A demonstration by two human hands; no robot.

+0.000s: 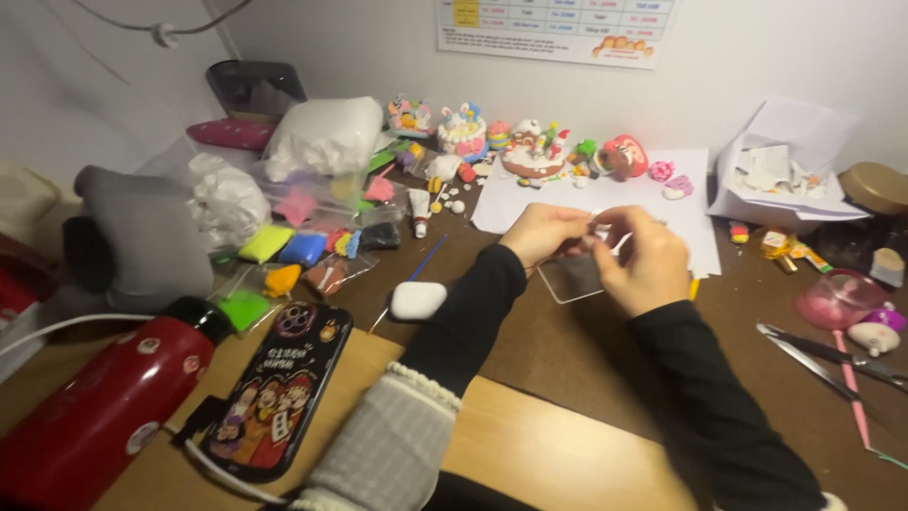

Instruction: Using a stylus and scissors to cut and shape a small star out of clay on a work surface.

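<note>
Fingers (588, 230) of both hands are pinching a small white piece between them, the left hand (544, 234) and right hand (645, 262) meeting just above a clear square sheet (570, 279) on the worktop (567, 360). Behind them, white paper (577, 199) is lying under finished clay cakes (530, 151); left, clear bags (312, 241) are holding coloured clay.

I see my hands (596, 251) meeting mid-bench (567, 369) over a clear sheet (572, 279); clay figures (534, 151) stand far behind, phone (279, 388) and bottle (104, 402) near left, scissors (832, 358) right.
</note>
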